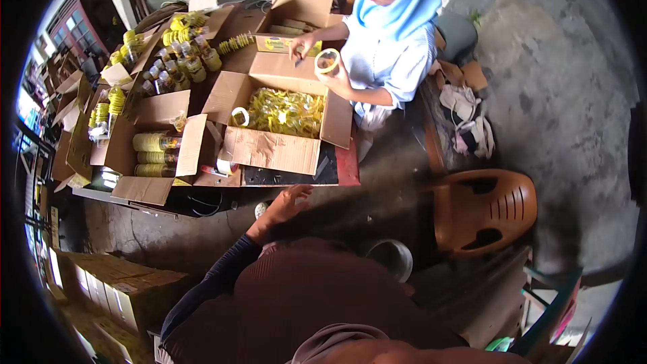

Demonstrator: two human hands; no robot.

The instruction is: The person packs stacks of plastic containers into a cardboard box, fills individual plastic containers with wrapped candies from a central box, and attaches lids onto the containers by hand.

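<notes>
My left hand (pixel 288 205) is raised just in front of the table's near edge, its fingers apart and slightly bent, holding nothing. Beyond it stands an open cardboard box (pixel 273 152) full of small yellow-and-clear packets (pixel 286 111), with a pale ring-shaped item (pixel 239 116) at the packets' left side. A roll of tape (pixel 227 166) and a red-handled item (pixel 212 171) lie at the table edge, to the left of my hand. My right hand cannot be made out.
Another person (pixel 394 47) stands behind the table, holding a yellow-rimmed container (pixel 327 61). Open boxes (pixel 145 189) and bottles (pixel 195 67) with yellow stacks crowd the left. An orange plastic chair (pixel 485 212) and a round pale container (pixel 393 259) are to the right.
</notes>
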